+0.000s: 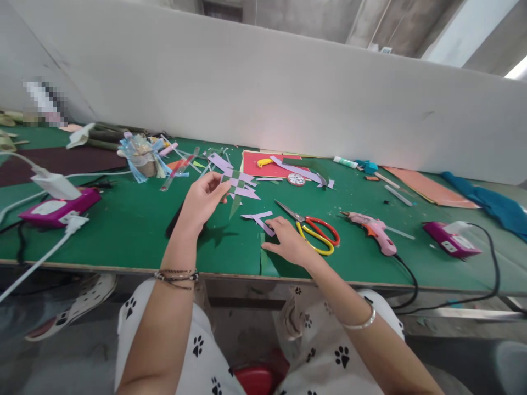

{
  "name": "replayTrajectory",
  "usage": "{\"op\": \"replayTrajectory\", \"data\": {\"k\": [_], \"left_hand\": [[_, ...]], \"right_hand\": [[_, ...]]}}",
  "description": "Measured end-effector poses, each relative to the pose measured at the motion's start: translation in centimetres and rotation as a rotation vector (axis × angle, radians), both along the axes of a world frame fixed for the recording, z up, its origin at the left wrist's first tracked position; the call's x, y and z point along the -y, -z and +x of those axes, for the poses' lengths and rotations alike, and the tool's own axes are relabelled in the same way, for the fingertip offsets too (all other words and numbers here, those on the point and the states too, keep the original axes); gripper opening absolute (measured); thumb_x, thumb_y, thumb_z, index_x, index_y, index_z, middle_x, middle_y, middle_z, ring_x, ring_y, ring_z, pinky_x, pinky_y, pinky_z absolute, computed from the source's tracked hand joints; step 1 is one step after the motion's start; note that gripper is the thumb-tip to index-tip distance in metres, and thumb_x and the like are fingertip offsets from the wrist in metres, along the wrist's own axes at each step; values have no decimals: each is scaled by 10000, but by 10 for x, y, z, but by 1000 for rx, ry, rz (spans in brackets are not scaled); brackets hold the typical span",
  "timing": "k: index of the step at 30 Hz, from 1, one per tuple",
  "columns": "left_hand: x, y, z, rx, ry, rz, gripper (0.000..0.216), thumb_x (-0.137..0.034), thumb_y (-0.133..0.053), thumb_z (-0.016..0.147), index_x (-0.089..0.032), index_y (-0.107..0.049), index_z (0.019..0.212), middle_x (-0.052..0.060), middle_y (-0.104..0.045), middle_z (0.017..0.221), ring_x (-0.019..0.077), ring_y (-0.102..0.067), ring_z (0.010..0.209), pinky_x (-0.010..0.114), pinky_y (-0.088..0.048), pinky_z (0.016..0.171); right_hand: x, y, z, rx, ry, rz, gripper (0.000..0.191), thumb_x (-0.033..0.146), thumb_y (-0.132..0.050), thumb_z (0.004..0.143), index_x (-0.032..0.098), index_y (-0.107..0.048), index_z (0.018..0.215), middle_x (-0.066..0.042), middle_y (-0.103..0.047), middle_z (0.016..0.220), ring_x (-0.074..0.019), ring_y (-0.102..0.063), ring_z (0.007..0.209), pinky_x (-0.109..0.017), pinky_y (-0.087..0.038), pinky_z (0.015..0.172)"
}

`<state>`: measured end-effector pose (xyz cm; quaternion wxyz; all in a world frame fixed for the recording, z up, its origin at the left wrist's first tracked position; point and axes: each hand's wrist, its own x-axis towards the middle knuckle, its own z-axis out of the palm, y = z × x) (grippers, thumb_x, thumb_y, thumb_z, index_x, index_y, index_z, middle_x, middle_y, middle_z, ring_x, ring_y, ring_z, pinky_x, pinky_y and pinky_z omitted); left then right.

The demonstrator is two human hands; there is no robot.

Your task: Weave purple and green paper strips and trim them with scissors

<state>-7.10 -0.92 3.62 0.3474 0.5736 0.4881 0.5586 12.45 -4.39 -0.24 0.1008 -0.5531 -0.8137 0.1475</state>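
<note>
My left hand (201, 202) is raised over the green table (123, 230) and pinches a woven piece of lilac and green paper strips (239, 187) by its left edge. My right hand (288, 240) lies low on the table, fingertips closed on a loose lilac paper strip (260, 218). A green paper strip (265, 258) lies under that hand, reaching the table's front edge. Scissors with red and yellow handles (315, 227) lie just right of my right hand.
A pink glue gun (374, 230) lies right of the scissors, its cord running off the edge. Magenta boxes sit at left (57, 208) and right (450, 238). Red paper (263, 164), scraps and a ribbon bundle (142, 156) lie further back. A white wall (263, 93) bounds the table.
</note>
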Motion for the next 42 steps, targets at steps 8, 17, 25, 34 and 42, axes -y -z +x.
{"op": "replayTrajectory", "data": {"k": [8, 17, 25, 34, 42], "left_hand": [[-1, 1, -2, 24, 36, 11, 109, -276, -555, 688, -202, -487, 646, -52, -478, 556, 80, -454, 498, 203, -392, 534], [-4, 2, -4, 48, 55, 38, 110, -274, -538, 696, -205, -477, 638, -47, -460, 574, 86, -452, 515, 218, -406, 566], [-1, 2, 0, 48, 104, 41, 130, -286, -541, 705, -203, -472, 632, -54, -460, 528, 88, -464, 506, 218, -395, 549], [2, 2, 11, 2, 44, -5, 156, -203, -521, 678, -207, -379, 615, -89, -375, 486, 63, -377, 427, 195, -307, 447], [10, 6, 42, 132, 205, 1, 206, -227, -517, 686, -214, -401, 855, -112, -428, 500, 61, -425, 401, 173, -325, 419]], "right_hand": [[-1, -2, -16, -2, 34, -38, 268, 164, -584, 770, 95, -581, 1029, -128, -573, 964, -227, -551, 911, -360, -449, 796], [15, 12, 1, 130, -288, 4, 522, 449, -408, 884, 256, -348, 1365, -78, -240, 1476, -261, -165, 1359, -481, -187, 1076], [-51, 16, -22, 201, -253, 110, 415, 315, -385, 913, 231, -417, 1318, -103, -313, 1444, -246, -261, 1330, -488, -221, 1054], [-52, -26, -30, -326, 120, 392, 323, 251, -241, 921, 130, -456, 1130, -155, -556, 1093, -206, -547, 972, -351, -438, 833], [1, -34, -30, -493, -173, 353, 339, 150, -479, 744, 141, -447, 1081, -117, -563, 1009, -193, -559, 830, -349, -463, 753]]}}
